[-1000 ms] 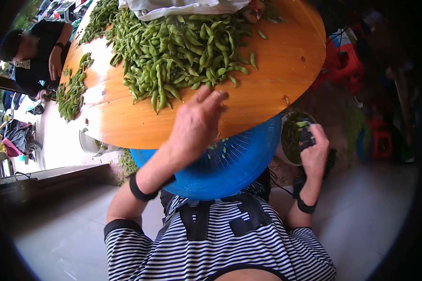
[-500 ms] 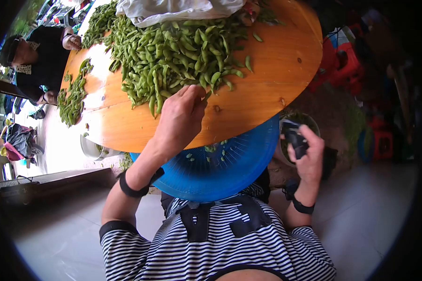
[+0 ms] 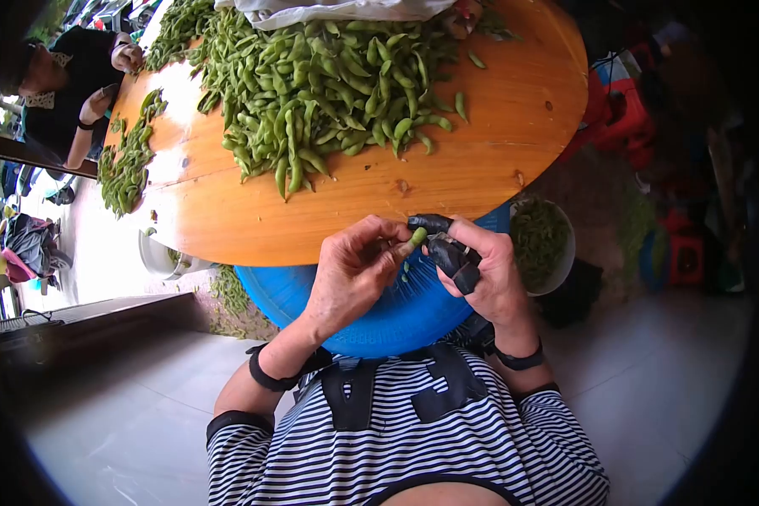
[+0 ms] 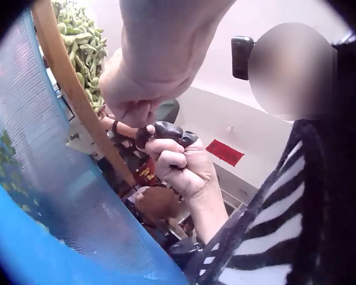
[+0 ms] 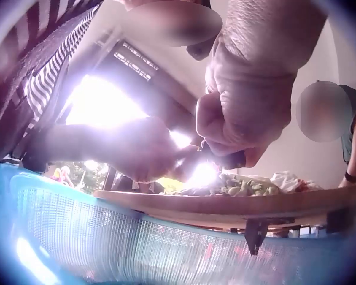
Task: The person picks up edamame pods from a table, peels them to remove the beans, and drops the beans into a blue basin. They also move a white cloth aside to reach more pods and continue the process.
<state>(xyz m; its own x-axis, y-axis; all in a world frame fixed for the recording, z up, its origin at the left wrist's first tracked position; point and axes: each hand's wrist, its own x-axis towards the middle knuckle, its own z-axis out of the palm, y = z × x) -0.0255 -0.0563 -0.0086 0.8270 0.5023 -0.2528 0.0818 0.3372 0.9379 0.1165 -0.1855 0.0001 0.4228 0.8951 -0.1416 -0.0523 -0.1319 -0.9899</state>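
Over the blue plastic basket (image 3: 371,333), the two hands meet in the head view. My left hand (image 3: 350,270) pinches one green soybean pod (image 3: 418,237) between thumb and fingers. Black coverings (image 3: 430,223) wrap the thumb and forefinger of my right hand (image 3: 493,274), whose tips close around the pod's free end. In the left wrist view the other fingers of the right hand (image 4: 181,163) are curled into the palm. A big heap of soybean pods (image 3: 320,93) lies on the wooden table (image 3: 497,152) beyond the hands. A few shelled beans (image 3: 406,271) show inside the basket.
A white bucket (image 3: 567,257) with green pods or husks stands right of the basket; another white bucket (image 3: 153,257) is at left. A white bag (image 3: 337,10) lies across the heap. Another person (image 3: 72,93) sits at the table's left, near a smaller pod pile (image 3: 131,164).
My left hand has drawn back from the heap's near edge with a pod. The right hand has come in from over the right bucket to meet it above the basket.
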